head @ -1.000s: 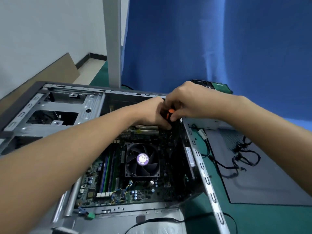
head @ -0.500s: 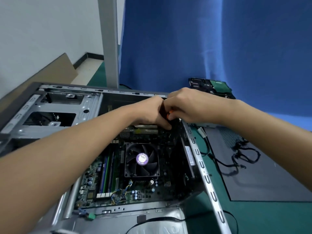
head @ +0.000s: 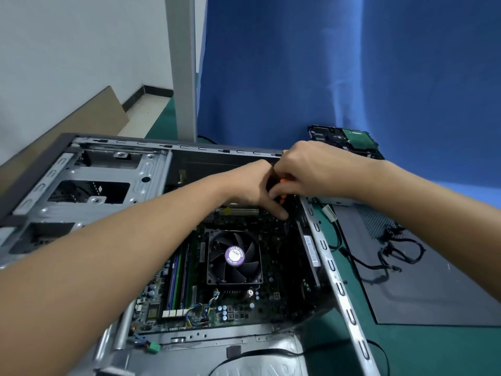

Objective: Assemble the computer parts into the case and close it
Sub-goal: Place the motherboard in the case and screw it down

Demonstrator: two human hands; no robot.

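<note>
Laid on its side on the green tabletop (head: 433, 354), open face up: the computer case (head: 339, 280), so placed, by the look of it, to give both hands straight reach down to the motherboard (head: 233, 316) and its black cooler fan (head: 234, 256), already seated on the floor of the box. Both hands brought together at the far right corner of the case, just inside the metal rim. Right hand (head: 311, 169) curled from above round an orange-handled tool (head: 283, 181), with only slivers of orange visible between the fingers; probably a screwdriver, though tip and shaft hidden. Left hand (head: 252, 185) pressed up against the right, fingers bent and pointing down into the corner, seemingly steadying the tool or some small part beneath; impossible to tell whether pinching anything. Judged a fastening step at the back of the board, roughly midway through the job. Drive cage (head: 89, 185) at the left end of the case, bays open to view. Hard drive (head: 352, 139) parked well apart beyond the right hand, against the blue backdrop, not yet fitted. Side panel (head: 433, 294) flat on the tabletop to the right of the case, loose black cables (head: 398, 251) on top, both out of the way yet near: drive and cables likely next, panel last.
</note>
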